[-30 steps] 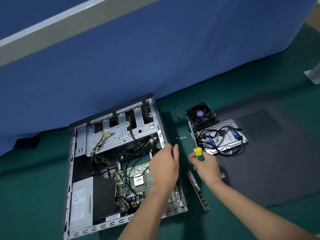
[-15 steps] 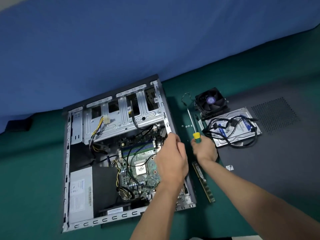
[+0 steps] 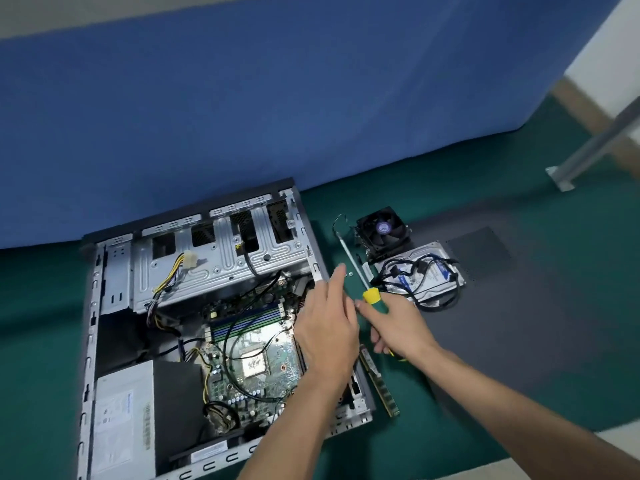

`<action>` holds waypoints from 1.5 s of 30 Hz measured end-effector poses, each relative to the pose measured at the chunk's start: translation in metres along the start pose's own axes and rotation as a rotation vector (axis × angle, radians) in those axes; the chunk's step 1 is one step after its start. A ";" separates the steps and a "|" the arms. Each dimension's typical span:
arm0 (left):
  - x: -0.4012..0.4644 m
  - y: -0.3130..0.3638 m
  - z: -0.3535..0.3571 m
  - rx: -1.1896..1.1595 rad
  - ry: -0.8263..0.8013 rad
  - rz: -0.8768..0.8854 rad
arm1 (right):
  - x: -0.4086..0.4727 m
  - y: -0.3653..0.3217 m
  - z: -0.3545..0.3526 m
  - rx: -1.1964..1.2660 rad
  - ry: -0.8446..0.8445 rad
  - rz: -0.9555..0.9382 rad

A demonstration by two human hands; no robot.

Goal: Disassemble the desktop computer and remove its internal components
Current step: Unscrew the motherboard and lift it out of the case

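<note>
1. Case point(image 3: 104, 306) lies open on its side on the green mat point(image 3: 41, 341), its long axis running from the near edge toward the blue wall, drive bays at the far end.
2. Still inside, as far as I can see: the power supply point(image 3: 121, 420) at the near left corner, the motherboard point(image 3: 252, 358) with its cables, and the drive cage point(image 3: 214, 261) at the far end. By my judgement, more than half the job is left.
3. Left hand point(image 3: 329, 327) hovers over the case's right wall, fingers straight and loose, holding nothing.
4. Already out: a RAM stick point(image 3: 379, 386) lies just beside the case's right wall, roughly parallel to it.
5. Right hand point(image 3: 398, 327) grips the screwdriver point(image 3: 371, 295) by its handle; the shaft points away from the person toward the far edge, leaning slightly left, tip near the fan.
6. Fan point(image 3: 382, 230) and hard drive point(image 3: 426, 275), with loose black cables on top, sit right of the case; the drive rests on the side panel point(image 3: 519, 323), which lies flat on the mat.
7. Next step is likely unscrewing the board or power supply.
</note>
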State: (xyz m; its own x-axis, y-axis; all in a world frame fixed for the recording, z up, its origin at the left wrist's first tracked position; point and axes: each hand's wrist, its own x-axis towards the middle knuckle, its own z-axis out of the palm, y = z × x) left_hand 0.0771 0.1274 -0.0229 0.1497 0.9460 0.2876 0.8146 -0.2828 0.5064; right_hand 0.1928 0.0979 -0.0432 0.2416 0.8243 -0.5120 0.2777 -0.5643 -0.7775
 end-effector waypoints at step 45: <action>0.018 -0.150 0.003 -0.436 -0.207 -0.721 | 0.012 -0.102 0.073 -0.837 0.237 -0.434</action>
State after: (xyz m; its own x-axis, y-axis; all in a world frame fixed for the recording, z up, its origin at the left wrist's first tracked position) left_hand -0.0408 0.1871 -0.0959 -0.1869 0.9157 -0.3558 0.4693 0.4014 0.7866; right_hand 0.0992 0.1689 0.0033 0.1178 0.9895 -0.0840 0.9360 -0.1389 -0.3233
